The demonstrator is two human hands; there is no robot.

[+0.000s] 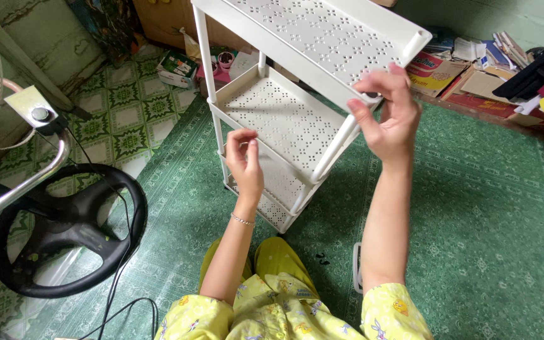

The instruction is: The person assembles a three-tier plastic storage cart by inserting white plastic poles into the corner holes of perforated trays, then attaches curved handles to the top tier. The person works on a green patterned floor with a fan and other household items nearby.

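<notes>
On the green mat (473, 239) before your knees stands a white rack (297, 119) with three perforated shelves. Your right hand (388, 113) grips the top shelf's near corner, fingers clenched on its rim above a post. Your left hand (245, 165) hovers beside the middle shelf, fingers loosely curled, holding nothing. A fan base (64, 233) sits to your left.

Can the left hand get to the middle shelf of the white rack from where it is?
Probably yes. The left hand hovers open just in front of the middle shelf of the white rack, nothing between them; the right hand is up at the top corner.
</notes>
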